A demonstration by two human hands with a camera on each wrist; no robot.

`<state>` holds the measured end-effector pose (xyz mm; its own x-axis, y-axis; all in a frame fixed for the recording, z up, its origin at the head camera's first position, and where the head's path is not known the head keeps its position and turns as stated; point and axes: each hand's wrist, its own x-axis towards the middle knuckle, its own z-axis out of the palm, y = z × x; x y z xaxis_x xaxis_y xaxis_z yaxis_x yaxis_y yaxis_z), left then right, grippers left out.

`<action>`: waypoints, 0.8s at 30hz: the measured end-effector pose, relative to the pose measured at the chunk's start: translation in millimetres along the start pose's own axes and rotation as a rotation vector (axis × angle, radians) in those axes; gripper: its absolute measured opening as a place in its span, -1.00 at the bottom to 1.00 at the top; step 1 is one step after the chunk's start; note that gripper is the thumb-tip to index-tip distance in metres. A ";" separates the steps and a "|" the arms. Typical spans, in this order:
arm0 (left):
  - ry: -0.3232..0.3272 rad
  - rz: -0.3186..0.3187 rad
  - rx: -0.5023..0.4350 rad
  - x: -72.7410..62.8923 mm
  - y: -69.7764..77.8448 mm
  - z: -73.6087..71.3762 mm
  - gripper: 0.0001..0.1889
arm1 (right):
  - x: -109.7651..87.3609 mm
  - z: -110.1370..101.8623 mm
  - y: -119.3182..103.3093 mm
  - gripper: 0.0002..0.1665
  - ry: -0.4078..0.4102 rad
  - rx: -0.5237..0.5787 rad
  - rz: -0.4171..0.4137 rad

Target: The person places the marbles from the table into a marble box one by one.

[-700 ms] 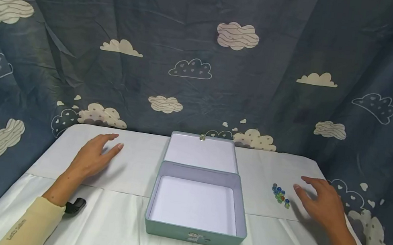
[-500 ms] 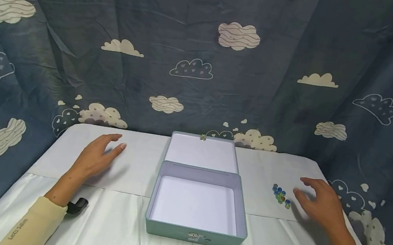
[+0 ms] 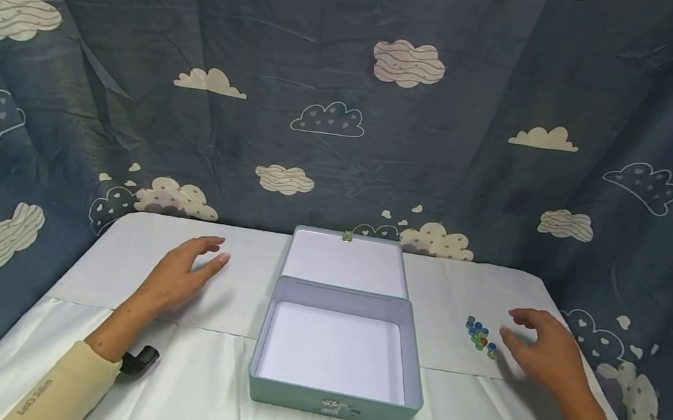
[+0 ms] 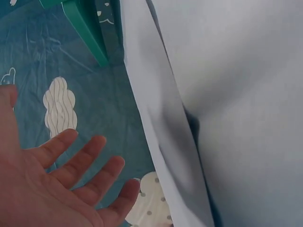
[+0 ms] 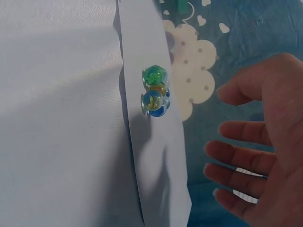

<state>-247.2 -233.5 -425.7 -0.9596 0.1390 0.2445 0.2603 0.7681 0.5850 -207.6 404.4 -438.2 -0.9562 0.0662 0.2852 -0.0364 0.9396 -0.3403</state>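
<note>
An open green tin box stands mid-table, its hinged lid folded back and its white inside bare. To the right of it a small cluster of glass marbles, blue, green and orange, lies on the cloth; the right wrist view shows these marbles close up. My right hand hovers just right of them, fingers loosely bent, touching nothing. Left of the box my left hand is held above the cloth, fingers spread and holding nothing. The left wrist view shows that hand palm up to the camera.
A white cloth covers the table, with a fold line running across it. Behind hangs a dark blue curtain with cloud prints. Something green, like a stool leg, shows beyond the table edge in the left wrist view.
My left hand has moved a little to the right, towards the box. The right hand has barely shifted; the box and marbles lie as before.
</note>
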 end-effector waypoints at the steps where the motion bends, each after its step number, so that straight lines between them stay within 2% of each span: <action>1: -0.001 0.004 -0.007 0.0 0.8 1.2 -0.29 | -0.3 -0.3 -0.6 -0.45 -0.003 0.001 0.002; 13: -0.046 0.043 -0.088 -4.3 9.5 15.0 -0.36 | -2.7 -2.1 -8.0 -0.47 -0.056 0.022 0.016; 24: -0.077 0.089 -0.143 -8.7 18.1 23.4 -0.41 | -4.3 -0.9 -8.8 -0.51 -0.095 0.042 -0.011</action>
<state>-236.6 -206.2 -435.4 -0.9360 0.2541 0.2435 0.3518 0.6545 0.6692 -203.0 396.1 -435.6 -0.9788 0.0225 0.2036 -0.0567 0.9252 -0.3752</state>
